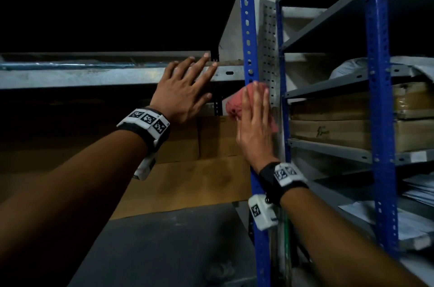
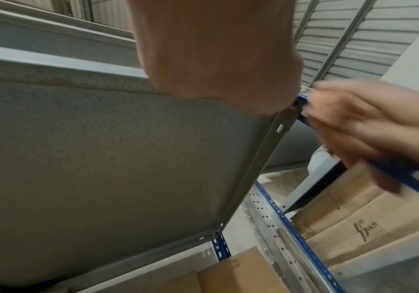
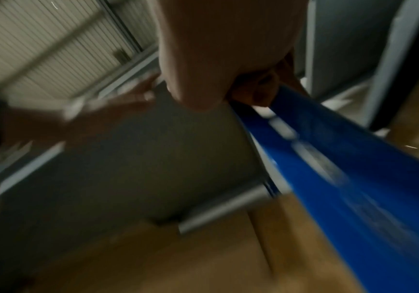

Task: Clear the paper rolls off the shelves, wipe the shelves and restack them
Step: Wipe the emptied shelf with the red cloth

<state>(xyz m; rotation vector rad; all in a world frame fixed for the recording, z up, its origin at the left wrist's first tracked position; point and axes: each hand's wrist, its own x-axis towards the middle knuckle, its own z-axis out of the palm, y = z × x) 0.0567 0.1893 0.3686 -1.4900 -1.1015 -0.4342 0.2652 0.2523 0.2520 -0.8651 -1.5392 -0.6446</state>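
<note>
My right hand (image 1: pixel 254 120) presses a crumpled pink cloth (image 1: pixel 234 105) flat against the blue upright post (image 1: pixel 249 35) of the rack, fingers straight. My left hand (image 1: pixel 187 89) is spread open, its fingertips touching the front edge of the grey metal shelf (image 1: pixel 94 77). The shelf above that edge is dark; a plastic-wrapped roll-like bundle (image 1: pixel 70 64) lies along it. In the left wrist view the grey shelf underside (image 2: pixel 103 158) fills the frame and the right hand (image 2: pixel 369 126) is blurred on the post. The right wrist view is blurred, showing the blue post (image 3: pixel 341 168).
Brown cardboard boxes (image 1: pixel 202 176) sit on the lower level under the shelf. A second rack on the right holds flat cartons (image 1: pixel 352 122) and stacked papers (image 1: pixel 411 216). A perforated grey strip (image 1: pixel 269 51) runs between the racks. The grey floor (image 1: pixel 164 251) lies below.
</note>
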